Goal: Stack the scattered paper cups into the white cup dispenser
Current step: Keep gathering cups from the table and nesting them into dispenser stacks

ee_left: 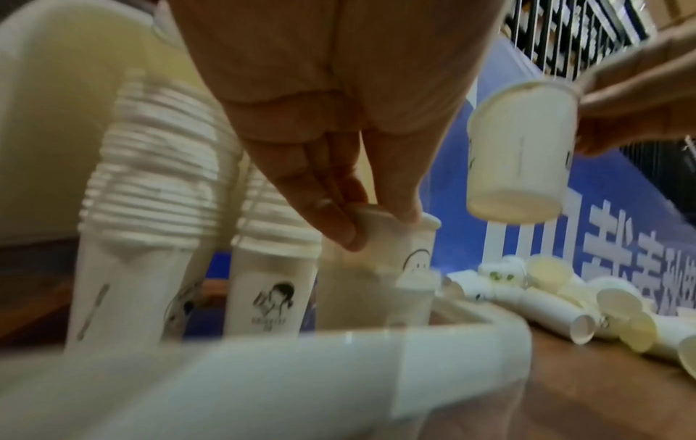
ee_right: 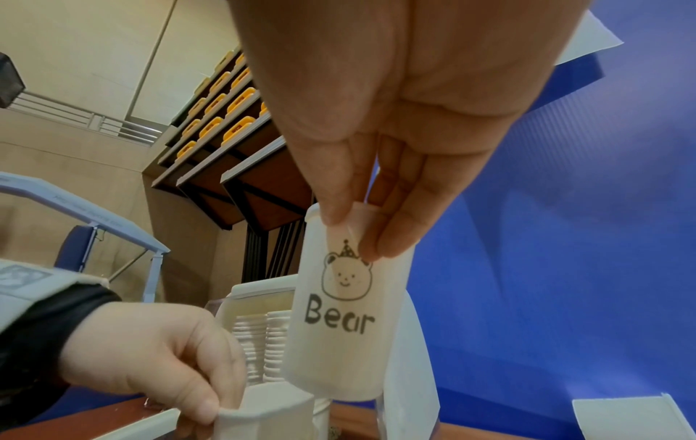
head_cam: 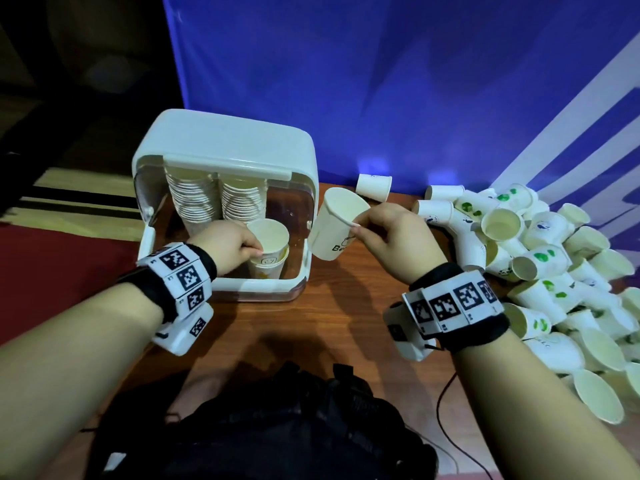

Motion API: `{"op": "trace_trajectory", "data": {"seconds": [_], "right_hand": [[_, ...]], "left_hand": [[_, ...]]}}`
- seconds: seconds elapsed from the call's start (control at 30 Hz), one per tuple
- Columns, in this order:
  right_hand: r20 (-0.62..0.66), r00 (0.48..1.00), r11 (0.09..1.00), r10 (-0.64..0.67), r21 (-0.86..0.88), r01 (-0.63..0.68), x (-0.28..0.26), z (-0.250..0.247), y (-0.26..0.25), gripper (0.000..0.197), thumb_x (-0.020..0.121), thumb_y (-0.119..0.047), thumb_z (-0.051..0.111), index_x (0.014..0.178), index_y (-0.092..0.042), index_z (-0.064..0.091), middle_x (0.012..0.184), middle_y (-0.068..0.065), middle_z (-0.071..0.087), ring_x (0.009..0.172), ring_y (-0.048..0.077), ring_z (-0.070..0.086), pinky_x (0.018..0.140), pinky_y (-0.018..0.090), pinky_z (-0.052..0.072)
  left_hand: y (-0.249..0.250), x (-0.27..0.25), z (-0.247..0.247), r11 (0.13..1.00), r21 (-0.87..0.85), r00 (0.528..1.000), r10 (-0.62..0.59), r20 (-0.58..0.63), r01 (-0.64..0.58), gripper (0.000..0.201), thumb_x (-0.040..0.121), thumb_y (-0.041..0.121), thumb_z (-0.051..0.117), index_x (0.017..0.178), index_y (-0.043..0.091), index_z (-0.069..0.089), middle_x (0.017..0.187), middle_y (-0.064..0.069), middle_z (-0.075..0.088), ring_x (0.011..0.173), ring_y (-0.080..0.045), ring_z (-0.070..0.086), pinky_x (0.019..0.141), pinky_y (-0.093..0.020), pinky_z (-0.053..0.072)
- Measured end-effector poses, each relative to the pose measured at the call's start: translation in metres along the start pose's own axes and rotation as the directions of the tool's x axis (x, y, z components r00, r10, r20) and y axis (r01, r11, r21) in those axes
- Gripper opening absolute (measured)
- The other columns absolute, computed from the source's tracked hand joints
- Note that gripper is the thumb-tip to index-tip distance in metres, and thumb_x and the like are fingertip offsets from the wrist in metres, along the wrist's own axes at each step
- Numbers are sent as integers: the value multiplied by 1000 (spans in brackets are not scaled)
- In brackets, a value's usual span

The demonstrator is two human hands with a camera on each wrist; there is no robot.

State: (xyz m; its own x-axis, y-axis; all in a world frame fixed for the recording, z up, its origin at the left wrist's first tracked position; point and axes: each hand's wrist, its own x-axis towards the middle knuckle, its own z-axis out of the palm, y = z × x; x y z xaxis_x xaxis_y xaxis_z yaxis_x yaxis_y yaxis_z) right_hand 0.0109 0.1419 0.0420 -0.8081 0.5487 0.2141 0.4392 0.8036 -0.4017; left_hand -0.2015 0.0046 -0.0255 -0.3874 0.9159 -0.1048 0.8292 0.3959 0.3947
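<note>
The white cup dispenser point(head_cam: 225, 147) stands open at the table's left, with two tall stacks of paper cups point(head_cam: 194, 199) inside. My left hand point(head_cam: 228, 245) reaches into it and pinches the rim of a smiley-print cup point(head_cam: 268, 237) point(ee_left: 395, 247) sitting on a short stack at the front. My right hand point(head_cam: 384, 233) point(ee_right: 361, 235) pinches the rim of a cup printed "Bear" point(head_cam: 334, 226) point(ee_right: 339, 309), held in the air just right of the dispenser, bottom down and tilted.
A large heap of loose paper cups point(head_cam: 540, 258) covers the right side of the wooden table point(head_cam: 346, 323). One lone cup point(head_cam: 374, 187) lies by the blue backdrop. A black bag point(head_cam: 294, 427) and a cable lie at the near edge.
</note>
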Motion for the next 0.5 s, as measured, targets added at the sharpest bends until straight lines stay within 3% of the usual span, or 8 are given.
{"op": "trace_trajectory", "data": {"seconds": [0.1,0.2,0.27,0.33,0.4,0.5], "right_hand": [[29,999,1000,-21,12,21,4,7,0,15,86,-20,61,92,-8,68,94,9,66,93,22,58,75,19,35],[72,996,999,-51,14,51,9,13,0,16,87,-21,60,94,-9,69,94,8,66,94,20,57,76,18,35],[73,993,996,-89,29,88,12,16,0,16,87,-19,60,94,-9,69,93,8,66,93,20,58,75,18,36],[60,989,990,-135,56,132,16,20,-2,15,86,-17,61,93,-7,69,91,8,66,92,20,58,74,18,36],[48,982,980,-185,85,180,20,26,-5,14,85,-15,62,92,-6,69,91,9,66,91,22,60,74,23,42],[27,964,960,-263,104,259,26,34,-13,17,83,-16,61,91,-4,70,90,12,68,89,27,63,75,35,52]], "left_hand": [[-3,4,12,1000,14,997,-13,78,12,23,87,29,60,105,18,70,116,-2,62,110,-19,54,96,-27,39],[-4,6,19,995,-77,998,-58,11,59,29,79,30,69,105,18,67,124,-2,49,110,-20,50,99,-29,37],[-5,8,22,987,-113,992,-117,-40,112,55,71,32,76,119,18,54,131,-5,38,118,-24,45,105,-35,36],[-7,11,23,979,-133,988,-157,-15,153,82,66,33,79,134,16,37,139,-8,33,127,-28,38,109,-41,32],[-10,15,26,972,-162,985,-166,43,171,93,66,32,80,140,14,28,143,-10,31,131,-28,35,110,-42,31],[-12,18,29,960,-232,987,-142,79,157,89,66,29,80,139,14,31,140,-11,38,127,-26,40,104,-34,36]]}}
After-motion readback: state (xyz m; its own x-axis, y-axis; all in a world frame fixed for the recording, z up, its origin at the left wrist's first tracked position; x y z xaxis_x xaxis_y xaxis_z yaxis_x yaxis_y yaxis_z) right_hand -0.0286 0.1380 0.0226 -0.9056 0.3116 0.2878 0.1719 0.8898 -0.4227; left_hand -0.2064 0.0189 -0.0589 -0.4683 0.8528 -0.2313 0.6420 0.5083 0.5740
